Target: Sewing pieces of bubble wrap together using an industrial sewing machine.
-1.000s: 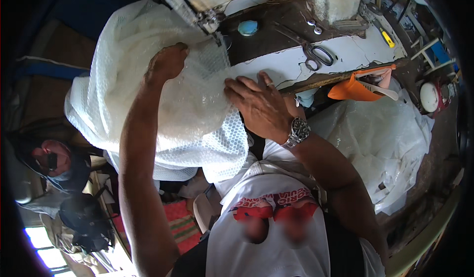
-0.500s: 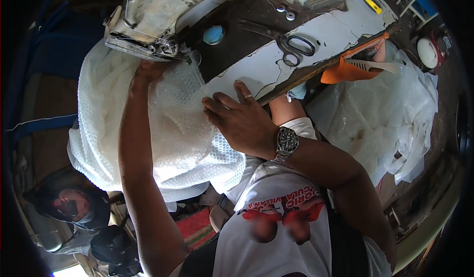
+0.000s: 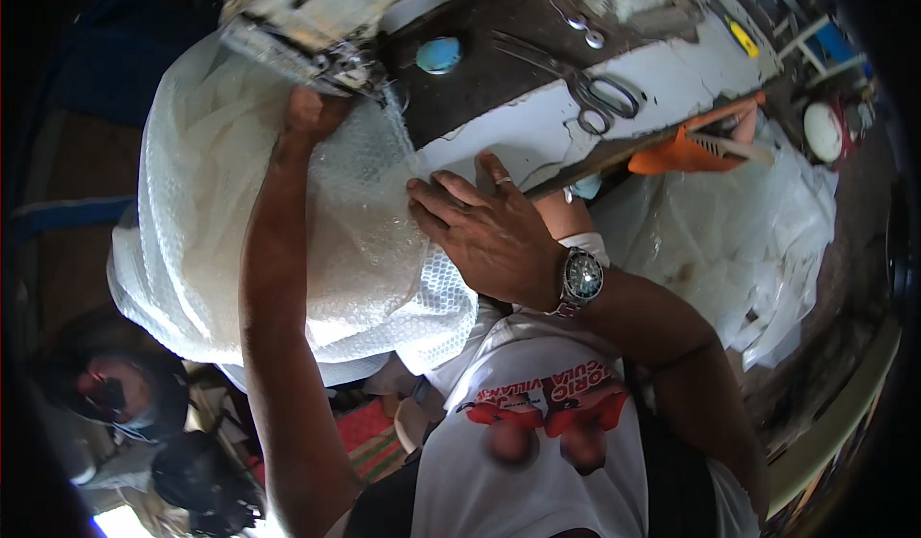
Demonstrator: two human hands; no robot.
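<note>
A large sheet of clear bubble wrap (image 3: 365, 222) hangs over the table's near edge and across my lap. Its upper edge runs under the head of an old, worn sewing machine (image 3: 317, 54). Right below that head is my left hand (image 3: 318, 112), at the wrap; its fingers are hidden by the machine and the sheet. My right hand (image 3: 484, 231), wearing a ring and a wristwatch (image 3: 582, 276), lies palm down with fingers stretched out, at the wrap's right edge beside the white tabletop strip (image 3: 499, 135). Nothing shows in its grip.
Scissors (image 3: 585, 90) lie on the table to the right of a round blue piece (image 3: 438, 56). Small metal bobbins (image 3: 593, 37) and a yellow-handled tool (image 3: 743, 39) are farther back. An orange holder (image 3: 676, 154) hangs at the table edge above crumpled clear plastic (image 3: 710, 250).
The view has shifted a little, so the table and its things sit farther right and lower in the picture. Both hands keep nearly the same pose.
</note>
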